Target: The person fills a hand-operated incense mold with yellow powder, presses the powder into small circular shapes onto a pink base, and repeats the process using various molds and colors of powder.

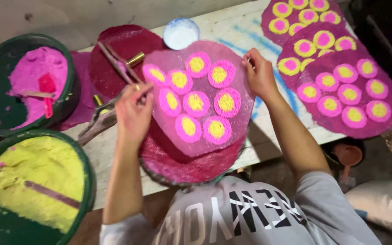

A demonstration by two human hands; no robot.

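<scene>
A round pink mesh sheet [196,136] carries several pink rings with yellow centres. My left hand [132,113] pinches its left edge, and my right hand [259,72] pinches its right edge near the top. The sheet looks lifted slightly above a stack of dark red mesh rounds [187,170] on the white table [262,140]. A thin stick shows by my left fingers; whether I hold it is unclear.
At left stand a green basin of pink powder [37,72] with a red scoop and a green basin of yellow powder [37,174]. Metal clamps [114,63] lie near a small white bowl [181,32]. Filled sheets [350,90] overlap at right. An orange scoop [348,155] sits below the table.
</scene>
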